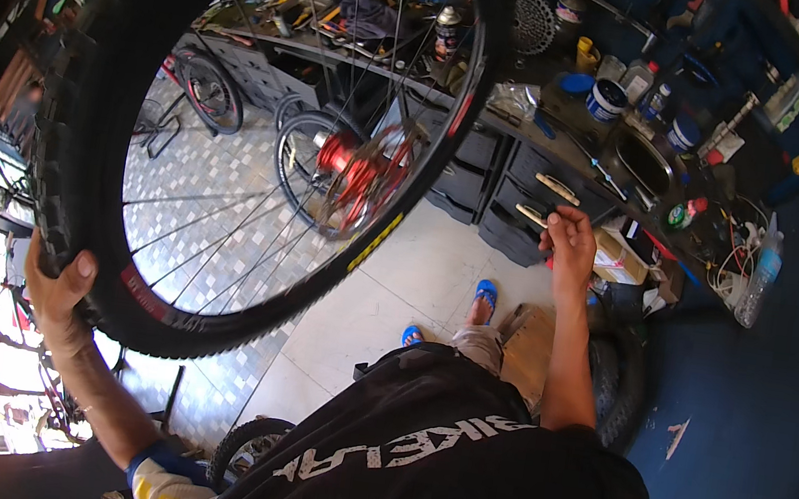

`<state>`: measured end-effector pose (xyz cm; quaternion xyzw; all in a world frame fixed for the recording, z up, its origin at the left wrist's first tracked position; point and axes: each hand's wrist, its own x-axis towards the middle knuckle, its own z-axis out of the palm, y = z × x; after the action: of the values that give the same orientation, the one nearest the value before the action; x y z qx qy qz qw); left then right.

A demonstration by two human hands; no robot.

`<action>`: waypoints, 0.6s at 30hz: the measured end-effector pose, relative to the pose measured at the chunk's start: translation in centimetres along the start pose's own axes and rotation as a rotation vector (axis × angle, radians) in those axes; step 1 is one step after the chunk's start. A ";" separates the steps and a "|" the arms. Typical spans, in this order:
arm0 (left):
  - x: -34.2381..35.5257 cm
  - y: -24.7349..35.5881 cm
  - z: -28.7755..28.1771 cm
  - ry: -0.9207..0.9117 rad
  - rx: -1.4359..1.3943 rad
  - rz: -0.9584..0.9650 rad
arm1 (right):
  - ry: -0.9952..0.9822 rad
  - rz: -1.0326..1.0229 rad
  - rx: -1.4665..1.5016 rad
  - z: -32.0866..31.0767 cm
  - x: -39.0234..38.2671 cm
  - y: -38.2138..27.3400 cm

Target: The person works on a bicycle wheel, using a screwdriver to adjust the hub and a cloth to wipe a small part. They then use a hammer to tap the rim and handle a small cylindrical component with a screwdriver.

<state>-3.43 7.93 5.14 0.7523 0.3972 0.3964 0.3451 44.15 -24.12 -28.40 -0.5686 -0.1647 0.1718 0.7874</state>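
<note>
A large bicycle wheel with a black knobby tyre is held up on the left side of the view. It has a red hub, thin spokes and a brake disc. My left hand grips the tyre at its lower left, thumb on the sidewall and fingers wrapped behind. On the other side, my right hand is raised, apart from the wheel, in front of the drawers. Its fingers are curled in a pinch; what is between them, if anything, is too small to make out.
A cluttered workbench runs along the far side, with tubs, bottles, a cassette and tools. Below it are grey drawers. Another bike wheel shows through the spokes. A cardboard box and tyres stand to the right.
</note>
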 end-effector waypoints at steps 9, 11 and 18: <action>-0.7 0.1 10.3 0.091 -0.422 0.067 | -0.286 -0.344 -0.061 11.4 2.5 -5.6; -0.1 -0.5 9.7 0.048 -0.413 0.040 | -0.279 -0.444 -0.228 13.0 3.4 -5.9; 0.1 0.0 10.4 0.055 -0.378 0.058 | -0.319 -0.575 -0.446 18.0 5.8 -4.9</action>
<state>5.63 5.91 0.49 0.6743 0.3030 0.4942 0.4575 41.49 -7.85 -18.03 -0.6226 -0.4708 -0.0094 0.6250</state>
